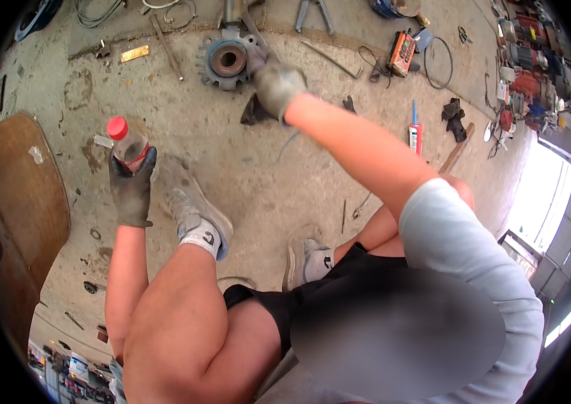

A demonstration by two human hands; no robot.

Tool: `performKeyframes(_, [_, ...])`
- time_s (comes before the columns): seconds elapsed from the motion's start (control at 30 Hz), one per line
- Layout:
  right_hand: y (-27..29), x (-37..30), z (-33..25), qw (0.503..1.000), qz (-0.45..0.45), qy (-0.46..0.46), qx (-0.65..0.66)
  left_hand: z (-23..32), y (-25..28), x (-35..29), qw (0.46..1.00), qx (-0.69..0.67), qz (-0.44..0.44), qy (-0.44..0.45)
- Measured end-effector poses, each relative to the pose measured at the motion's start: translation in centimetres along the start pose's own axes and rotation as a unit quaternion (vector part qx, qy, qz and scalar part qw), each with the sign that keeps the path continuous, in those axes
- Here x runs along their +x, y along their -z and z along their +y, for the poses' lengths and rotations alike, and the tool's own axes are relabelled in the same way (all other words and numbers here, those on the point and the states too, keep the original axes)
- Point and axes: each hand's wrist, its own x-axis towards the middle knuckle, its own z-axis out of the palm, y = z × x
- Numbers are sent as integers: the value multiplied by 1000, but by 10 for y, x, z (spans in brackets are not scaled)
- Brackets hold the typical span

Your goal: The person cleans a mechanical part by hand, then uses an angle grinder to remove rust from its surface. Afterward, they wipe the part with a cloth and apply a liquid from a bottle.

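Gloves cover both hands. The left hand (132,186), in a dark glove, is wrapped around a clear bottle (128,145) with a red cap, holding it upright above the concrete floor (245,168), just left of the left shoe (194,212). The right hand (277,86), in a grey glove, reaches far forward with its fingers curled shut around a metal bar (251,30) that runs up beside the gear hub (227,60); the hand sits just right of the hub, touching or nearly touching its rim. A dark rag (255,111) lies under the wrist. The hub, a toothed ring with a rusty round centre, lies flat on the floor at the top of the view. Near it to the right are a long hex key (331,59), an orange remote (402,52), a sealant tube (415,131) and a pair of dark gloves (454,116). A brown board (19,195) lies at the left edge. The right shoe (302,262) stands near the bent knees.
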Motion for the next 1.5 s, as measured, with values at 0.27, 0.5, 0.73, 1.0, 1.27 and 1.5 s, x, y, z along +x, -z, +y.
performKeyframes(0.27, [6, 42, 5, 996, -92, -13, 12, 6, 3, 0, 999, 40, -3, -7])
performKeyframes(0.5, [-2, 1, 4, 998, -36, -30, 37, -9, 10, -1, 1000, -1, -4, 0])
performKeyframes(0.73, [5, 29, 13, 998, -66, -25, 7, 0, 5, -2, 999, 38, -4, -4])
performKeyframes(1.0, [12, 26, 1, 1000, -11, -7, 1, -11, 11, 2, 999, 36, 1, 4])
performKeyframes(1.27, [-21, -15, -42, 995, -101, -11, -11, -14, 9, -4, 1000, -9, -2, 4])
performKeyframes(1.5, [-12, -24, -74, 997, -59, 54, -24, -6, 4, 2, 1000, 2, 8, -15])
